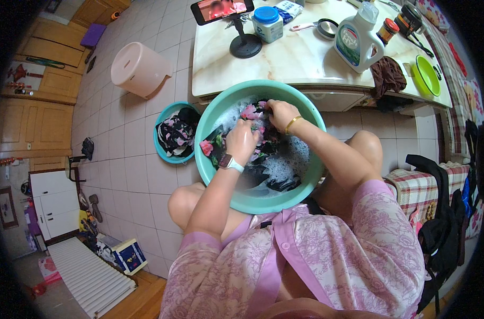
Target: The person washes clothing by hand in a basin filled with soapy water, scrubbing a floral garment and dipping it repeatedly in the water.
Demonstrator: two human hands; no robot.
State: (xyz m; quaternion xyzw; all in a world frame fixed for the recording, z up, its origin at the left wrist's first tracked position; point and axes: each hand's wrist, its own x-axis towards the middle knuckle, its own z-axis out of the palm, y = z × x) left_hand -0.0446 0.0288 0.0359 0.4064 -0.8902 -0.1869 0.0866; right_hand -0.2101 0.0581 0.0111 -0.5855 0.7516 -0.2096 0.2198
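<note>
A large green plastic basin (212,175) stands before me, between my knees, holding sudsy water (299,153). In it lies a wet black garment with a pink floral print (216,143), partly under the foam. My left hand (242,140), with a watch on the wrist, grips a bunched part of this cloth near the basin's middle. Farther back and to the right, my right hand (281,113), below a gold bracelet, pinches another part of the same cloth. Dark fabric (281,183) shows at the near side of the water. Both hands' fingertips are partly hidden by the cloth.
Left of the basin, a smaller blue basin (157,149) holds floral and dark clothes. A pink plastic stool (140,67) stands on the tiles. The marble-topped table (293,65) bears a phone on a stand (246,46), a detergent bottle (353,48) and a lime-green bowl (425,75).
</note>
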